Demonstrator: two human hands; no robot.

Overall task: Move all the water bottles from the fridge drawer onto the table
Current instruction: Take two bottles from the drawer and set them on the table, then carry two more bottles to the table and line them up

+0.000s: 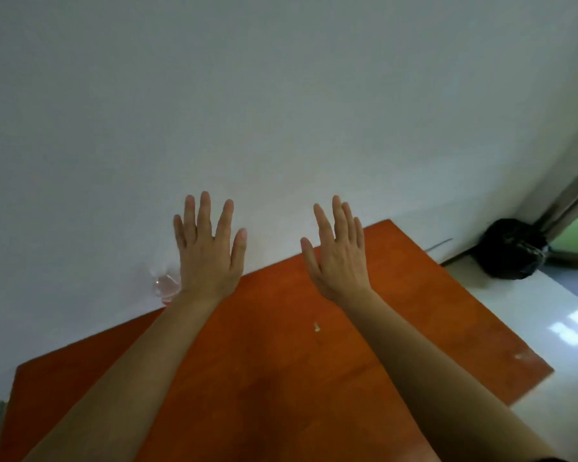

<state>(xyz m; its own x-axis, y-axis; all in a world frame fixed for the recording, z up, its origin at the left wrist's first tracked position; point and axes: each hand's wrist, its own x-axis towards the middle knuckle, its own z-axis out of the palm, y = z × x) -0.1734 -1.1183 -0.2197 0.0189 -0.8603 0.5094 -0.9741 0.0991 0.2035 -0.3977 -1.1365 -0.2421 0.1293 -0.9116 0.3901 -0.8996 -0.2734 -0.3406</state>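
Note:
Both my arms stretch forward over an orange-brown table [281,378]. My left hand [209,248] is held up flat with fingers spread and holds nothing. My right hand [339,251] is likewise raised, fingers straight and apart, empty. A clear water bottle [165,285] with a trace of red at its base stands at the table's far edge by the wall, partly hidden behind my left wrist. The fridge drawer is out of view.
A white wall fills the upper view right behind the table. A small pale scrap [316,327] lies on the tabletop. On the floor at the right sits a black bag [511,250] beside a door frame [568,201]. White floor tiles lie right of the table.

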